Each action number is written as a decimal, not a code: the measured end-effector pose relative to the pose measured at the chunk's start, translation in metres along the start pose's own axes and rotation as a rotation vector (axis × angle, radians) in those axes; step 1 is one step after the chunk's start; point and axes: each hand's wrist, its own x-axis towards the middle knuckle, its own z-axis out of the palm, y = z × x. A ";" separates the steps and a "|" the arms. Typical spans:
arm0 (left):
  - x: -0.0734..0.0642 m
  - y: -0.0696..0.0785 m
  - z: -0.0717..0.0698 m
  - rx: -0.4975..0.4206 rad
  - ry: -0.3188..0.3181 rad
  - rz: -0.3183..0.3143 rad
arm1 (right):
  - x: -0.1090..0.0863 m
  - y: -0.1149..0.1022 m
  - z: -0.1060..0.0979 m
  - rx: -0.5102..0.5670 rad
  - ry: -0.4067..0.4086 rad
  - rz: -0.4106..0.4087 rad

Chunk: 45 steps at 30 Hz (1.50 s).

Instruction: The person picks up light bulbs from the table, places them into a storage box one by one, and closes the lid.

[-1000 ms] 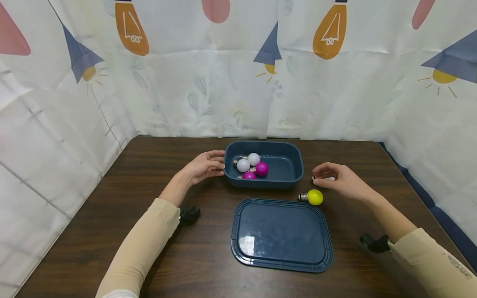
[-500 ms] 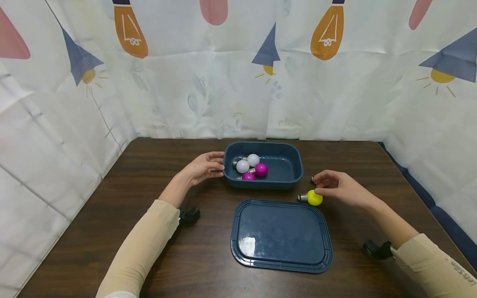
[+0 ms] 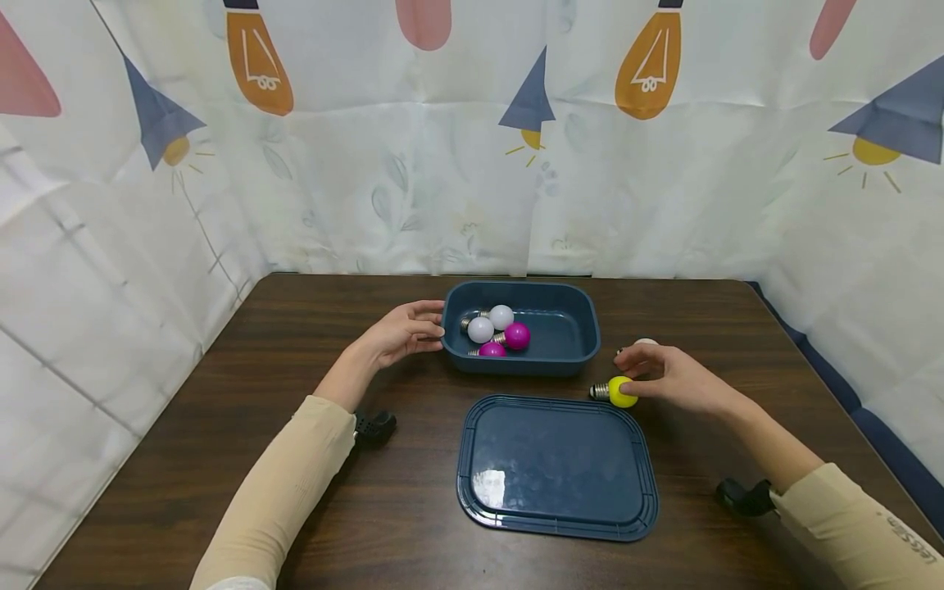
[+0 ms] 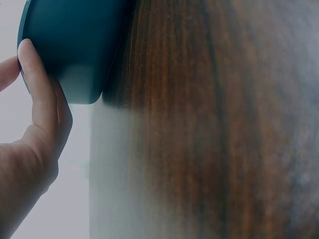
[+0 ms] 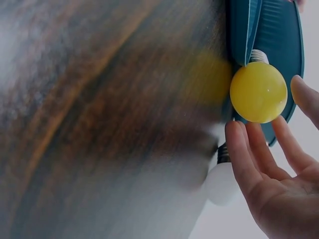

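Note:
A dark blue bin (image 3: pixel 575 358) stands at the far middle of the table, with two white bulbs (image 3: pixel 481 329) and two magenta bulbs (image 3: pixel 518 335) lying in it. My left hand (image 3: pixel 404 334) touches the bin's left end with extended fingers, seen at its wall in the left wrist view. My right hand (image 3: pixel 667 377) is around a yellow bulb (image 3: pixel 621 397) lying on the table behind the lid. Its thumb overlaps the bulb in the head view; in the right wrist view the fingers are spread around the bulb without a clear pinch. Another white bulb (image 5: pixel 222 184) lies behind this hand, mostly hidden in the head view.
A flat dark blue lid (image 3: pixel 556 467) lies on the brown table (image 3: pixel 398 524) in front of the bin. White printed curtains (image 3: pixel 442 197) close off the back and both sides.
My right hand has moved from the white bulb toward me, to the yellow bulb, and its thumb has come over it. The left hand and the bin stay in place.

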 end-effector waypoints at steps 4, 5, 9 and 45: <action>0.000 0.000 0.000 -0.005 0.004 -0.001 | 0.001 0.002 0.000 -0.011 -0.013 -0.006; 0.000 0.000 0.000 -0.006 0.005 -0.001 | 0.002 0.003 0.000 -0.013 -0.016 -0.010; 0.000 0.000 0.001 -0.006 0.006 0.001 | 0.003 0.005 0.001 -0.020 -0.035 -0.023; 0.000 0.000 -0.001 0.006 -0.031 0.015 | 0.002 -0.002 -0.001 -0.024 -0.072 -0.003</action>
